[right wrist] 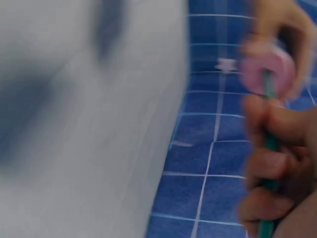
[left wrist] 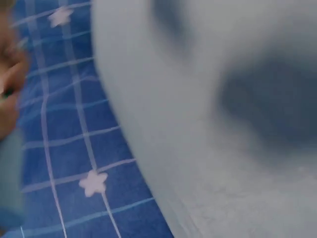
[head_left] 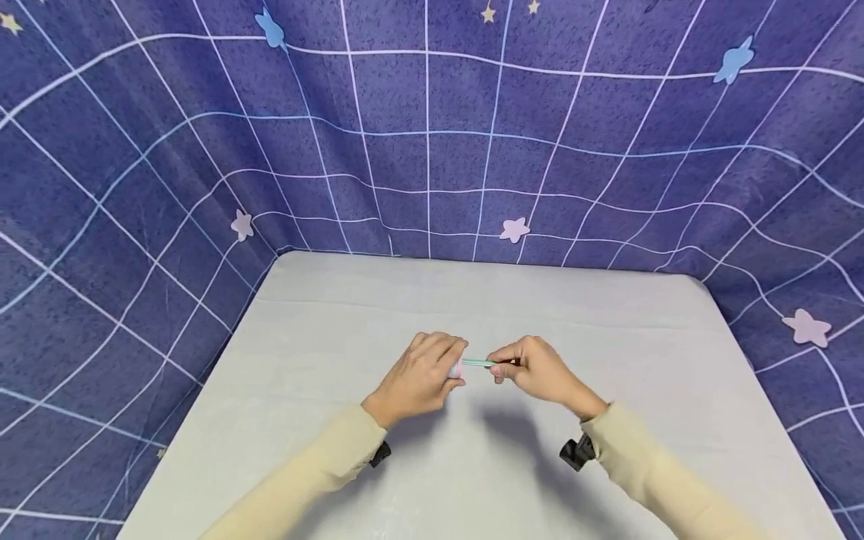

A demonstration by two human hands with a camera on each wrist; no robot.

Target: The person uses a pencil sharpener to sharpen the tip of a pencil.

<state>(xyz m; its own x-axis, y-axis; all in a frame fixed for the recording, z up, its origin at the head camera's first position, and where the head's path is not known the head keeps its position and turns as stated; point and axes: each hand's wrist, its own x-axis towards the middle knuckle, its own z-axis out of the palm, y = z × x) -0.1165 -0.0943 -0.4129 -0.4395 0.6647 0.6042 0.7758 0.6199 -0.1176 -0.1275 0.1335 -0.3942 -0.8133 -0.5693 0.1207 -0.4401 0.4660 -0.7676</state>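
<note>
Left hand [head_left: 420,374] grips sharpener [right wrist: 253,73], right hand [head_left: 538,370] fingers pinch pencil [head_left: 478,363], both above tabletop [head_left: 432,292]; insertion looks done, sharpening progress unreadable, withdrawal left

Your head camera looks forward and down from above: table [head_left: 459,480] low in frame, patterned fabric [head_left: 445,161] across the top. Your wrist cameras view sideways, closer: table at frame right in the left, frame left in the right. Head and right wrist views share your right hand [head_left: 538,367].
</note>
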